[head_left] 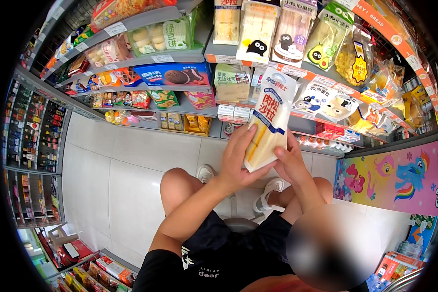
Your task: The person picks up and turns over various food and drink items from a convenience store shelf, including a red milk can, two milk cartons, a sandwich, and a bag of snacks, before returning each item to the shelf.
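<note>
A long packaged sandwich (271, 116), in a white wrapper with red lettering, a blue band and a clear window onto the yellow-white bread, is held up in front of the shelves. It tilts, its upper end leaning right. Around its lower left side wraps my left hand (236, 160), thumb along the edge. My right hand (293, 159) grips the lower right side, with the thumb lying on the front. Some fingers of both hands are hidden behind the package. Similar bread packs (258, 31) stand upright on the shelf just beyond it.
Tiered shelves (180, 87) of snacks curve across the front, with a blue biscuit box (173, 74) at the left. A colourful cartoon-pony panel (394, 177) stands at the right. My bent knees (177, 187) flank a stool (241, 225) on the tiled floor (131, 160). Goods racks (31, 131) line the left.
</note>
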`<state>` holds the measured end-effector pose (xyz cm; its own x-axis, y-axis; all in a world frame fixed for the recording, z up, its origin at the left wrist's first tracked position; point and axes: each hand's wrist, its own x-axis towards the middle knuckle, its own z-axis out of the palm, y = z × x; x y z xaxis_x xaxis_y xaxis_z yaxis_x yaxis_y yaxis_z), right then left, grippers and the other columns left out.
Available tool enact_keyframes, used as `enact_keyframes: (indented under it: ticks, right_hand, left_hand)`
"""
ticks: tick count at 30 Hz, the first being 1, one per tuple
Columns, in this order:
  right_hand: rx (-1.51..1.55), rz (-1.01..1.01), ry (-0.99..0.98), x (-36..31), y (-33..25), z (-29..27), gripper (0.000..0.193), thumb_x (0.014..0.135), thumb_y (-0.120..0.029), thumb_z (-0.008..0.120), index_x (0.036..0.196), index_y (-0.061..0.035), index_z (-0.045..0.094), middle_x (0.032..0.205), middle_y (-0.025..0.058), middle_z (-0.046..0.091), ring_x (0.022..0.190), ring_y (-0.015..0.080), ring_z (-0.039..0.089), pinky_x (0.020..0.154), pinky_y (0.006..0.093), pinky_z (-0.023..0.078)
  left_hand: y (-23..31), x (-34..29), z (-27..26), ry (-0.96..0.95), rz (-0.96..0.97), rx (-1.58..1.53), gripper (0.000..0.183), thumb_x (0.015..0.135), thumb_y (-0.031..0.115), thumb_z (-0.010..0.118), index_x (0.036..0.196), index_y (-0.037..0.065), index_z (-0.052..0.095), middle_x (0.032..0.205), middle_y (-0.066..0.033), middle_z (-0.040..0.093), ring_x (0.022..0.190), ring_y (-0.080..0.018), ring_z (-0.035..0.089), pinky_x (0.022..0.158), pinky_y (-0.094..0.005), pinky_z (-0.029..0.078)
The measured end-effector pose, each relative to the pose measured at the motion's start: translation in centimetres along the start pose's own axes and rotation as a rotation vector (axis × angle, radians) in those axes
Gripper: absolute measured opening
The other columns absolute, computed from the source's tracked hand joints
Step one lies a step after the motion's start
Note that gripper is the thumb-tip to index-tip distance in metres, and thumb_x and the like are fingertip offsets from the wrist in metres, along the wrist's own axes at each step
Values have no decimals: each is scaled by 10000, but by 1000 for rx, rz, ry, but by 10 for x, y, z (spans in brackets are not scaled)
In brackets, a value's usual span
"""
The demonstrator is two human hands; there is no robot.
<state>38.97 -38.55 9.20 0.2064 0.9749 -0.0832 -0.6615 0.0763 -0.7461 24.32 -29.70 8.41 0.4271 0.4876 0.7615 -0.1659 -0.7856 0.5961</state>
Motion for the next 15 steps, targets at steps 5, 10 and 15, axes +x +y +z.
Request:
enact_keyframes:
  ticks: [5,10,15]
  right_hand:
    - [-150,-157,-132,19,-4,8,774,929,-372,707,1523,-36,342,1487,141,437,1380,262,429,1098,431,417]
    - [-243,-114,-108,33,-8,8,684,992,-521,479,1461,-27,422,1429,162,510,1252,280,550,921,372,466]
    - [-230,-104,-123,30,-8,0,587,999,-465,497,1381,-19,491,1379,150,553,1220,272,574,907,373,473]
  left_hand:
    - [-14,3,-15,171,111,284,889,688,197,927,1408,-33,458,1287,-246,570,1155,-424,584,962,-469,503]
    - [-25,48,-59,375,95,392,849,689,160,918,1392,-36,483,1284,-211,573,1145,-410,583,972,-460,490]
    - [-11,108,-76,177,31,521,683,718,85,859,1344,30,592,1255,-172,595,1125,-297,600,923,-384,503]
